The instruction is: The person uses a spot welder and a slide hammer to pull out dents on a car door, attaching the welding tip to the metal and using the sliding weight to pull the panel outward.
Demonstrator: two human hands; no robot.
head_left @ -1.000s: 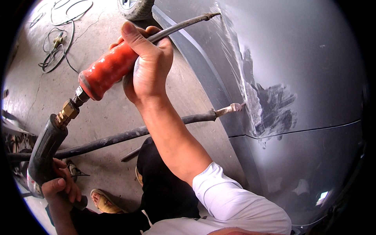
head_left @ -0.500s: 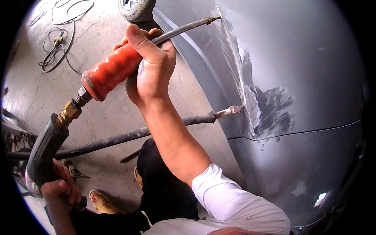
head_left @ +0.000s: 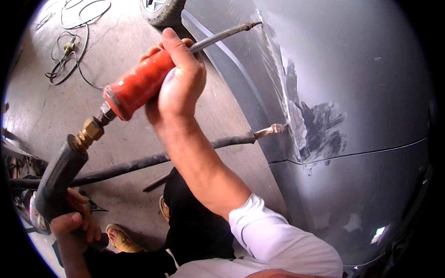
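My right hand is wrapped round a red cylindrical sleeve on a metal shaft. The shaft's tip touches a scraped, whitish crease on a grey car panel. Brass and steel fittings join the red sleeve to a black angled handle, which my left hand grips low down. A thick black cable runs behind my right forearm to a pale metal clamp at the lower part of the crease.
A tyre lies at the top, beside the panel. Looped cords with a fitting are on the concrete floor at upper left. A short rod lies near my sandalled feet. Dark clutter is at the left edge.
My right hand, the red sleeve and the handle have shifted slightly right, and the shaft's tip sits a little lower along the crease. The cable and clamp look almost unchanged.
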